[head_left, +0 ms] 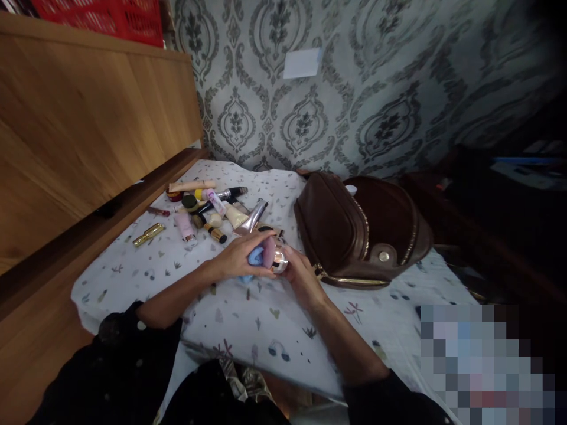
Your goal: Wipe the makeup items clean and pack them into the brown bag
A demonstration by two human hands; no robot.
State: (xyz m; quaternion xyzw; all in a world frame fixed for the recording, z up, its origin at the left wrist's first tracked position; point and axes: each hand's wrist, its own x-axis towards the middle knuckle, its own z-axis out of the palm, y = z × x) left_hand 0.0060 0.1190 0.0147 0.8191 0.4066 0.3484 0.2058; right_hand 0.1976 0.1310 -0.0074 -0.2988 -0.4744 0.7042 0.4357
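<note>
My left hand (237, 257) is curled around a light blue cloth (256, 256), its fingers reaching to the pink end of a small cosmetic jar (278, 256). The jar has a shiny rose-gold band and lies tilted on its side between both hands. From the right, my right hand (302, 274) grips the jar's other end; part of it is hidden by the fingers. Just beyond my left hand lies a loose heap of cosmetics, including a silver tube (251, 218), a pink tube (183, 227) and a gold-and-black bottle (215, 233).
A brown leather bag (328, 221) with its zip open stands right of my hands. Off to the left lies a gold lipstick tube (149, 234). A wooden panel (97, 112) borders the patterned white cloth (146, 274), and a wallpapered wall (305, 118) rises behind.
</note>
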